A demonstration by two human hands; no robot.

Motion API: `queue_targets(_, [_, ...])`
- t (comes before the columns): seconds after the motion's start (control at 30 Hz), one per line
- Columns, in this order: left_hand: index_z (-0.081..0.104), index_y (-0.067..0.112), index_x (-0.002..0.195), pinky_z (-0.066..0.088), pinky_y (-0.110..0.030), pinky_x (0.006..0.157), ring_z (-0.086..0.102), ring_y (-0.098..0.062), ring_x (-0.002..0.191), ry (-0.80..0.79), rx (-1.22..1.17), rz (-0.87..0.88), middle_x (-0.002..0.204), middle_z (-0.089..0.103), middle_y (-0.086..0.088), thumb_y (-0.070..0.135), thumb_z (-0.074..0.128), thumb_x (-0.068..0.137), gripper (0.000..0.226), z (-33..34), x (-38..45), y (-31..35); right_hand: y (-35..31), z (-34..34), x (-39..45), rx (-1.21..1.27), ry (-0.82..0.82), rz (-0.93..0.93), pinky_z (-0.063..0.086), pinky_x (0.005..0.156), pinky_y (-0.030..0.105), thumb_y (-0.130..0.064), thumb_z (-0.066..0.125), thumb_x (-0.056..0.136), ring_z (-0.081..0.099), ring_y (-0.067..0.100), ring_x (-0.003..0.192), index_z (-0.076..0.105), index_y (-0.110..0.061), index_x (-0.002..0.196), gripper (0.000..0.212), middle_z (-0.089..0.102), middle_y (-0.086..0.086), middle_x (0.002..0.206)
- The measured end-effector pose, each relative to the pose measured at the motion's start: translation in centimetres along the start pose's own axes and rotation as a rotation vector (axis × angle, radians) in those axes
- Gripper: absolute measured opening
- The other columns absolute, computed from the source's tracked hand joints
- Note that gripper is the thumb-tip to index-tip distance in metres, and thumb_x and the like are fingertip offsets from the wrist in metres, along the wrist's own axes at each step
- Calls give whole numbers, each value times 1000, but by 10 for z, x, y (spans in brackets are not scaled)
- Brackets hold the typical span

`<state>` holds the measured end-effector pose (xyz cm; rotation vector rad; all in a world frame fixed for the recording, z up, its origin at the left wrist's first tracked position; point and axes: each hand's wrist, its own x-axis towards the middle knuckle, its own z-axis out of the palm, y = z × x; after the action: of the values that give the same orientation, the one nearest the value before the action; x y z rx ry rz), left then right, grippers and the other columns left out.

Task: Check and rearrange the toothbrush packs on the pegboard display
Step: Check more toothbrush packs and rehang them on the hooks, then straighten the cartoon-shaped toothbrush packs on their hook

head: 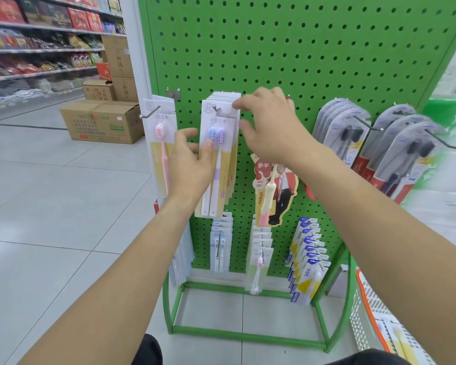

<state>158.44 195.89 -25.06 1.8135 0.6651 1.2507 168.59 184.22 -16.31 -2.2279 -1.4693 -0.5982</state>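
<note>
A stack of twin toothbrush packs (219,143), with blue and purple brush heads, hangs on a hook of the green pegboard (287,48). My left hand (191,164) holds the front pack's left edge, thumb on its face. My right hand (269,127) pinches the pack's top right corner beside the hook. A single pink toothbrush pack (159,143) hangs on the hook to the left. Dark-bristled packs (348,133) hang on hooks to the right. A shaped card pack with a yellow brush (273,188) hangs below my right wrist.
More packs (307,259) hang in the lower row above the stand's green floor frame (248,335). Cardboard boxes (100,119) stand on the tiled floor at the left, with store shelves (37,48) behind. A white and orange basket (374,317) sits at the lower right.
</note>
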Motion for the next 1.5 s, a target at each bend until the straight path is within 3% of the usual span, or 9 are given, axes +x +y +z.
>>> queue_targets(0.13, [54, 22, 120, 48, -16, 64, 64, -2, 75, -23, 19, -2, 84, 64, 10, 31, 59, 100, 23, 2, 0, 4, 14, 4, -16, 155, 257, -6, 37, 101, 40, -21, 56, 95, 48, 23, 117, 63, -16, 122, 28, 59, 1, 116])
queue_targets(0.3, [54, 16, 125, 49, -21, 84, 60, -12, 101, 52, -26, -42, 111, 61, 2, 30, 65, 96, 35, 2, -5, -1, 36, 24, -66, 367, 706, 86, 35, 82, 12, -7, 61, 93, 50, 5, 88, 63, -5, 98, 5, 58, 3, 94])
queue_targets(0.47, [55, 15, 101, 46, -23, 78, 54, -13, 86, 280, -130, 193, 98, 58, 0, 5, 57, 89, 16, 10, -37, 8, 52, 61, -106, 503, 607, 238, 40, 84, 14, -8, 65, 94, 51, 0, 93, 61, -3, 111, 18, 56, 5, 102])
queue_targets(0.73, [56, 12, 127, 49, -31, 97, 58, -13, 108, -191, 63, 113, 119, 60, 0, 13, 61, 95, 33, 48, -61, 6, 57, 82, -111, 582, 486, 344, 47, 81, 20, -14, 69, 92, 56, 9, 89, 57, -13, 125, 35, 58, -1, 104])
queue_targets(0.87, [57, 14, 129, 54, -38, 96, 64, -12, 106, -233, 8, 121, 115, 67, 2, 14, 57, 97, 32, 57, -60, 7, 57, 80, -109, 609, 514, 324, 48, 75, 21, -14, 70, 93, 57, 9, 83, 60, -15, 117, 26, 57, -1, 101])
queue_targets(1.03, [50, 17, 145, 32, 2, 92, 48, 6, 110, -173, 83, 228, 130, 61, 4, 13, 57, 98, 47, 61, -66, 16, 55, 75, -109, 703, 556, 353, 50, 73, 23, -18, 70, 94, 59, 9, 81, 59, -20, 111, 21, 60, -1, 102])
queue_targets(1.23, [47, 16, 149, 31, -2, 93, 50, -5, 108, -161, 120, 300, 116, 54, 5, 19, 57, 100, 49, 64, -85, 13, 51, 71, -132, 889, 563, 437, 50, 73, 22, -13, 70, 94, 58, 7, 79, 56, -29, 105, 23, 62, -9, 92])
queue_targets(1.43, [62, 18, 127, 44, -8, 82, 59, 5, 96, -268, -13, 127, 107, 63, 9, 20, 61, 99, 28, 60, -126, -6, 46, 98, -181, 938, 468, 521, 47, 72, 18, -11, 68, 95, 56, 4, 78, 56, -25, 99, 19, 60, -8, 87])
queue_targets(1.5, [61, 21, 112, 49, -14, 76, 64, 2, 87, -358, -69, -51, 97, 69, 9, 17, 64, 97, 16, 56, -138, -22, 49, 114, -197, 962, 336, 547, 48, 69, 30, -22, 64, 99, 56, 17, 73, 59, -18, 93, 8, 64, 1, 82])
